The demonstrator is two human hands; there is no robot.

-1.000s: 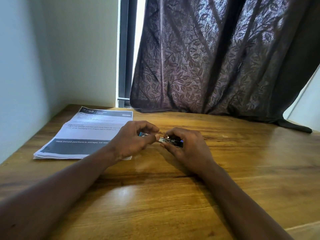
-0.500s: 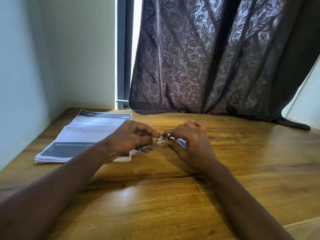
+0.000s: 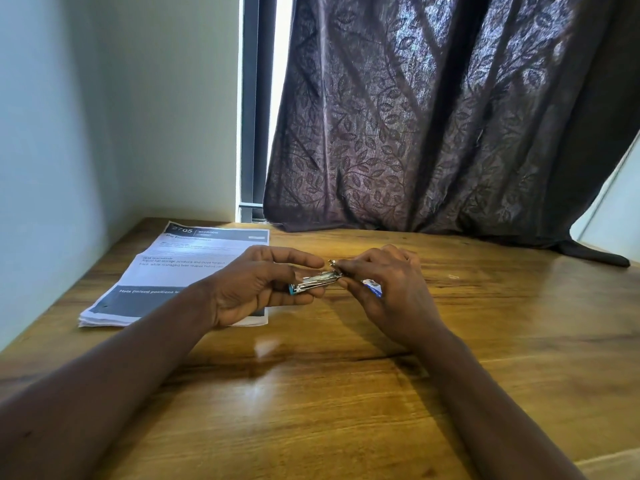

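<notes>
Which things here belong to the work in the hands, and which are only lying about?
In the job:
small metal tool, held in the left hand and pinched at its end by the right hand
blue and white piece at the right hand's fingers

Lying about:
stack of printed papers on the wooden table
dark curtain behind

2 hands (L (image 3: pixel 252 289), R (image 3: pixel 388 292)), 1 metal tool (image 3: pixel 317 280), 1 paper stack (image 3: pixel 166 268)

A wooden counter (image 3: pixel 346 393) carries a stack of printed papers (image 3: pixel 180 265) at its far left; a curtain hem (image 3: pixel 588 252) seems to rest along its back edge.
</notes>
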